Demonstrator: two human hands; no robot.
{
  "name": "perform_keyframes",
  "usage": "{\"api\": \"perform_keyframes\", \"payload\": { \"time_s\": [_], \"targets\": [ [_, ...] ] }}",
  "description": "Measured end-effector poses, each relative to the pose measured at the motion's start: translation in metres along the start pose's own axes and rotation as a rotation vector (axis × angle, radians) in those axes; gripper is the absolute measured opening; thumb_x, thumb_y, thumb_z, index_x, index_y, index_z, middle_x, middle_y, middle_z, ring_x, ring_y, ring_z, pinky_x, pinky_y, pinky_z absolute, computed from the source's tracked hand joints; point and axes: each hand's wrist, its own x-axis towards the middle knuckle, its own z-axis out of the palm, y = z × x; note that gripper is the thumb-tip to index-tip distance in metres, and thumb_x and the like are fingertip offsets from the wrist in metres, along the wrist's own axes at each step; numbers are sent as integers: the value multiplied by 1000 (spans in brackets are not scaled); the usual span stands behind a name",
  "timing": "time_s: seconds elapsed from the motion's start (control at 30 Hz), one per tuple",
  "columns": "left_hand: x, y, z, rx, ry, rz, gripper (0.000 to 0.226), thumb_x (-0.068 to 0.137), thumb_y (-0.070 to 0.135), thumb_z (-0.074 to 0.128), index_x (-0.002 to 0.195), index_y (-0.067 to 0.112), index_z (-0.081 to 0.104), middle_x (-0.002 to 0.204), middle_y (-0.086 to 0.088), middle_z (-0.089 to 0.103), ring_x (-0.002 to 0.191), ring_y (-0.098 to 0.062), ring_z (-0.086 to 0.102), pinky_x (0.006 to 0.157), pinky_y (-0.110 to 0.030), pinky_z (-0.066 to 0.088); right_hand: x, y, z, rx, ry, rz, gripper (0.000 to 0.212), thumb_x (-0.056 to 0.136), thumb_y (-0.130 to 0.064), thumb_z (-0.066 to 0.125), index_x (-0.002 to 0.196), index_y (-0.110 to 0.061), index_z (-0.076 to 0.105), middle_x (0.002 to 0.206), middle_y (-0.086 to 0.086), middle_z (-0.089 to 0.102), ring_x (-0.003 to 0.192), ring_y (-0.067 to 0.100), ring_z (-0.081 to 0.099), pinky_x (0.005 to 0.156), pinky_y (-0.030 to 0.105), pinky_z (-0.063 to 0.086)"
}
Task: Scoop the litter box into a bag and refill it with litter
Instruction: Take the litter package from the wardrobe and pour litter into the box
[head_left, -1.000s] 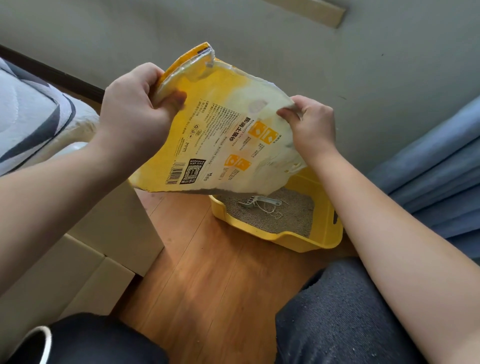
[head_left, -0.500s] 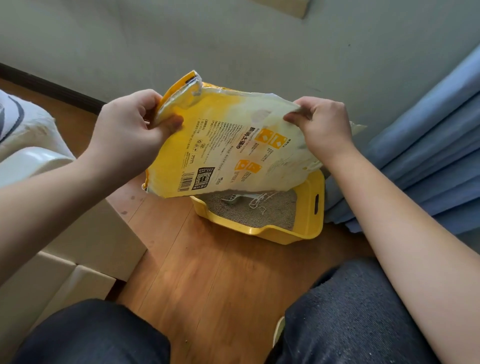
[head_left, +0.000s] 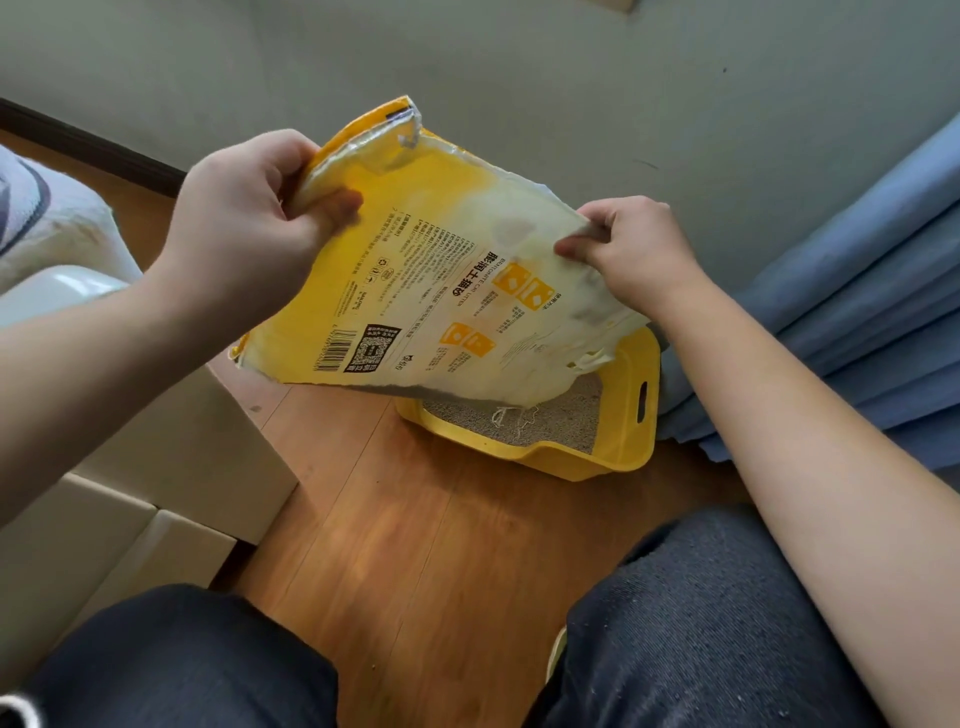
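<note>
In the head view, both forearms reach forward from the lower corners and hold a yellow and white litter bag (head_left: 447, 291) up in the air. The left hand (head_left: 249, 228) grips the upper left corner of the bag, with the thumb pressed on the printed side and the other fingers curled behind it. The right hand (head_left: 631, 249) pinches the upper right edge between the thumb and the bent fingers, its back turned to the camera. The bag hangs upside down, with its torn open edge at the bottom, just above the yellow litter box (head_left: 618, 457). The box stands on the wooden floor (head_left: 415, 545) near the wall and beside a blue curtain (head_left: 857, 312), and grey litter (head_left: 550, 421) lies inside it. The knees in dark trousers (head_left: 701, 623) show at the bottom.
</note>
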Motion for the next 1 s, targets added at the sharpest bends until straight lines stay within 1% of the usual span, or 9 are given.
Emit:
{"api": "perform_keyframes", "payload": {
  "time_s": [0.17, 0.3, 0.4, 0.5, 0.6, 0.73, 0.8, 0.9, 1.0],
  "targets": [
    [4, 0, -4, 34, 39, 11, 21, 94, 32, 62, 102, 13, 62, 91, -8, 65, 82, -23, 63, 66, -32, 52, 0, -5, 4, 10, -33, -1, 8, 85, -26, 69, 84, -19, 72, 78, -4, 67, 78, 16, 58, 64, 20, 43],
    [4, 1, -7, 47, 65, 13, 19, 95, 31, 61, 102, 13, 60, 90, -9, 64, 83, -28, 62, 71, -43, 54, -2, -10, 9, 27, -60, -5, 8, 85, -26, 70, 86, -18, 73, 84, 0, 71, 86, 20, 63, 77, 28, 48],
    [4, 1, -7, 36, 71, 16, 17, 95, 30, 60, 103, 16, 60, 90, -2, 63, 85, -24, 62, 70, -35, 52, -2, -12, 9, 25, -67, -7, 9, 86, -26, 69, 86, -18, 73, 85, 1, 71, 87, 21, 64, 76, 29, 48],
    [4, -1, -6, 36, 66, 9, 20, 95, 31, 60, 104, 13, 60, 91, -7, 63, 84, -26, 62, 68, -32, 51, -3, -12, 5, 27, -51, -8, 8, 86, -27, 69, 84, -19, 72, 85, 1, 70, 86, 21, 64, 77, 31, 50],
    [4, -2, -4, 42, 59, 6, 22, 95, 32, 61, 104, 12, 61, 92, -10, 64, 83, -28, 61, 67, -35, 50, -3, -11, 0, 17, -38, -1, 7, 86, -26, 69, 82, -21, 71, 83, 0, 70, 85, 22, 64, 77, 32, 51],
    [3, -1, -3, 45, 43, 1, 24, 94, 32, 61, 103, 10, 61, 92, -12, 64, 84, -31, 62, 73, -49, 54, -5, -11, -5, 5, -41, 6, 6, 85, -25, 69, 82, -21, 71, 83, 0, 70, 85, 20, 64, 77, 30, 50],
    [3, 0, -2, 32, 37, 0, 24, 94, 32, 61, 104, 10, 61, 93, -11, 64, 85, -29, 62, 73, -48, 55, -6, -11, -6, 1, -38, 11, 6, 85, -25, 69, 82, -21, 71, 83, -1, 70, 85, 21, 64, 77, 30, 51],
    [2, 2, 1, 7, 30, 3, 24, 94, 32, 62, 105, 11, 61, 94, -8, 65, 85, -24, 64, 70, -37, 55, -6, -8, -8, -8, -9, 18, 7, 85, -26, 69, 81, -22, 70, 80, -2, 68, 83, 21, 64, 74, 30, 50],
    [1, 2, 2, -8, 2, 5, 25, 94, 33, 62, 104, 11, 62, 95, -9, 66, 86, -24, 65, 73, -42, 57, -5, -4, -12, -15, 47, 13, 8, 86, -28, 69, 82, -21, 70, 78, -3, 68, 79, 21, 62, 71, 31, 50]
  ]
}}
